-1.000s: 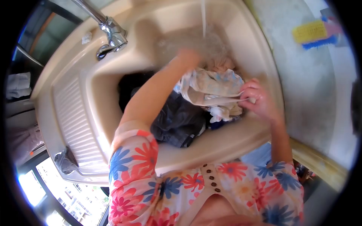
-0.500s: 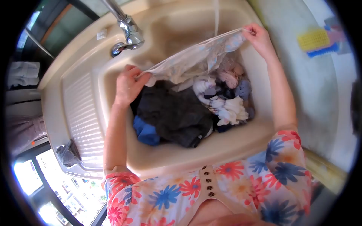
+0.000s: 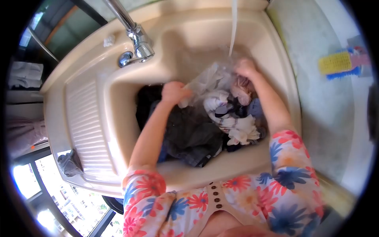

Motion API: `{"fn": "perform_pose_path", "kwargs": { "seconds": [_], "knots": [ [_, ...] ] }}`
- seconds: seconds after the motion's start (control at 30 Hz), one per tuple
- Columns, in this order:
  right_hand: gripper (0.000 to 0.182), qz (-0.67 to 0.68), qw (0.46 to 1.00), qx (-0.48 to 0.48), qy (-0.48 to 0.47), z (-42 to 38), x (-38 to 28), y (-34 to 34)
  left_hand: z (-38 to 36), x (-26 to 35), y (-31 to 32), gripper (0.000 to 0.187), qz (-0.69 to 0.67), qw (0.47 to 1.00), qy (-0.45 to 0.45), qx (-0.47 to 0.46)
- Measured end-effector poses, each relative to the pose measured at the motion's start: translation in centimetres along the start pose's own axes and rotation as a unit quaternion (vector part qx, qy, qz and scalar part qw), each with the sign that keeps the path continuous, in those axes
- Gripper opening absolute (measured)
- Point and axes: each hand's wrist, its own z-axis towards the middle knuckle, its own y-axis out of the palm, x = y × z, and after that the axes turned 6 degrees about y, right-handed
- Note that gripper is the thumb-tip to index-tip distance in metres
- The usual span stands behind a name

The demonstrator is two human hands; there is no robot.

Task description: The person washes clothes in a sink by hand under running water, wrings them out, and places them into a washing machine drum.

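Gathered low in the sink basin (image 3: 189,29), a thin white garment (image 3: 211,81) hangs bunched between my hands. My left hand (image 3: 175,94) grips its left end above the dark clothes. My right hand (image 3: 245,68) is closed at its right end, close to the running water (image 3: 233,27); its fingertips are blurred. Beneath lie a dark grey garment (image 3: 193,138), a white striped cloth (image 3: 241,128), a pink cloth (image 3: 241,91) and a grey-blue cloth (image 3: 254,108). A bit of blue cloth (image 3: 162,154) shows beside my left forearm.
A chrome faucet (image 3: 142,49) rises at the basin's back left. The ribbed washboard (image 3: 89,126) slopes on the left, with a crumpled grey cloth (image 3: 70,162) at its outer edge. A yellow and blue brush (image 3: 335,64) lies on the right ledge.
Both hands have come closer together and lower into the basin. The white garment, stretched wide before, is now slack and bunched near the water. The dark clothes have shifted slightly.
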Motion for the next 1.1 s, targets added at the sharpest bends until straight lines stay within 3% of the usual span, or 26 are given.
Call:
{"fn": "perform_pose_path", "kwargs": {
  "seconds": [0.03, 0.07, 0.1, 0.17, 0.2, 0.27, 0.33, 0.37, 0.47, 0.57, 0.63, 0.67, 0.73, 0.8, 0.83, 0.87, 0.9, 0.93, 1.03, 1.07, 1.1],
  "knots": [
    [0.026, 0.114, 0.993, 0.011, 0.0, -0.2, 1.1, -1.2, -1.3, -0.9, -1.9, 0.049, -0.097, 0.995, -0.007, 0.014],
    [0.026, 0.225, 0.974, 0.021, 0.0, -0.5, 2.5, -2.1, -2.3, -2.1, -3.0, 0.047, -0.17, 0.981, -0.005, 0.091],
    [0.02, 0.322, 0.947, 0.0, 0.008, -0.8, 3.6, -3.0, -3.1, -3.3, -4.4, 0.035, -0.315, 0.946, -0.01, 0.078],
    [0.013, 0.469, 0.883, -0.019, -0.012, -1.6, 3.8, -4.6, -5.4, -3.0, -7.0, 0.018, -0.541, 0.831, 0.017, 0.126],
    [0.011, 0.521, 0.853, -0.017, -0.038, -2.2, 3.5, -5.5, -6.1, -3.2, -7.7, 0.02, -0.612, 0.778, 0.029, 0.138],
    [0.011, 0.598, 0.797, -0.032, -0.076, -3.4, 2.8, -7.0, -6.6, -3.8, -7.9, 0.022, -0.701, 0.702, 0.059, 0.115],
    [0.013, 0.649, 0.751, -0.069, -0.104, -4.3, 1.8, -8.0, -6.9, -3.9, -7.8, 0.022, -0.707, 0.699, 0.03, 0.103],
    [0.016, 0.63, 0.762, -0.115, -0.091, -4.2, 2.2, -8.7, -7.0, -4.1, -7.9, 0.022, -0.709, 0.698, 0.016, 0.099],
    [0.02, 0.584, 0.8, -0.13, -0.048, -3.1, 2.1, -8.0, -5.9, -5.9, -6.2, 0.023, -0.695, 0.718, -0.019, 0.038],
    [0.026, 0.575, 0.809, -0.11, 0.048, -1.0, 2.2, -5.5, -4.1, -5.3, -3.4, 0.024, -0.74, 0.664, -0.069, 0.078],
    [0.028, 0.596, 0.799, -0.065, 0.043, -2.4, -0.3, -5.5, -3.5, -3.2, -2.2, 0.024, -0.775, 0.619, -0.066, 0.106],
    [0.03, 0.606, 0.793, -0.044, 0.042, -3.5, -2.2, -5.3, -3.4, -2.0, -1.7, 0.026, -0.766, 0.627, -0.055, 0.127],
    [0.031, 0.531, 0.846, 0.03, -0.046, -5.8, -6.0, -4.6, -3.1, 0.6, -0.7, 0.029, -0.748, 0.642, -0.033, 0.168],
    [0.03, 0.446, 0.873, 0.12, -0.158, -8.2, -10.0, -1.6, -3.2, 3.5, 0.3, 0.028, -0.798, 0.591, -0.01, 0.12],
    [0.036, 0.447, 0.857, 0.113, -0.231, -9.6, -12.0, 0.1, -3.3, 5.1, 0.2, 0.028, -0.824, 0.557, -0.015, 0.105],
    [0.044, 0.487, 0.851, -0.017, -0.197, -12.3, -13.6, 0.7, -3.5, 6.1, 0.4, 0.028, -0.813, 0.569, -0.02, 0.123],
    [0.051, 0.411, 0.868, -0.009, -0.278, -13.4, -14.3, 1.0, -3.4, 5.7, 0.5, 0.027, -0.802, 0.585, -0.022, 0.115],
    [0.046, 0.442, 0.852, -0.012, -0.279, -14.3, -14.4, 1.2, -3.3, 5.2, 0.5, 0.027, -0.791, 0.602, -0.024, 0.109],
    [0.041, 0.4, 0.878, -0.121, -0.232, -13.2, -12.4, -1.7, -4.3, 4.4, 0.0, 0.033, -0.727, 0.678, 0.015, 0.11],
    [0.041, 0.39, 0.886, -0.134, -0.211, -12.7, -12.1, -3.8, -4.6, 4.3, -0.6, 0.037, -0.674, 0.732, 0.038, 0.093],
    [0.049, 0.305, 0.883, 0.028, -0.357, -11.5, -11.7, -4.6, -4.8, 4.2, -1.4, 0.04, -0.616, 0.781, 0.063, 0.073]
  ]
}}
